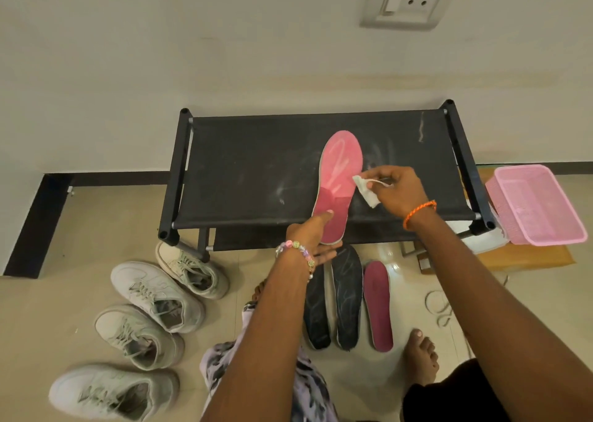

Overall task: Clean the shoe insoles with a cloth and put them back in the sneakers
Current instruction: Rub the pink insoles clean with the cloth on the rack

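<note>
Four pale grey-white lace-up sneakers wait in a loose row on the beige tiled floor at lower left, well apart from the work, and none shows an insole back inside, as far as their openings reveal. Beside the person's bare foot, three loose insoles lie side by side on the tiles: two dark grey-black foam insoles and one maroon foam insole; whether any has been wiped cannot be told.

Above them, the left hand, wearing a pastel beaded bracelet, steadies the heel end of a pink foam insole, thumb pressed on top and fingers reaching beneath the edge. The insole lies lengthwise on the dusty black fabric top of a low shoe rack, its heel overhanging the front rail. The right hand, with an orange braided wrist thread, pinches a small folded white cloth between thumb and fingertips at the insole's right edge, near mid-length. Pale streaks cross the toe half, likely wiping marks.

By this evidence the job is in its cleaning stage: one insole under the cloth, three on the floor, and all four seemingly not yet refitted in the sneakers.

A pink plastic mesh basket sits at right beyond the rack, and a white wall socket plate hangs above.
</note>
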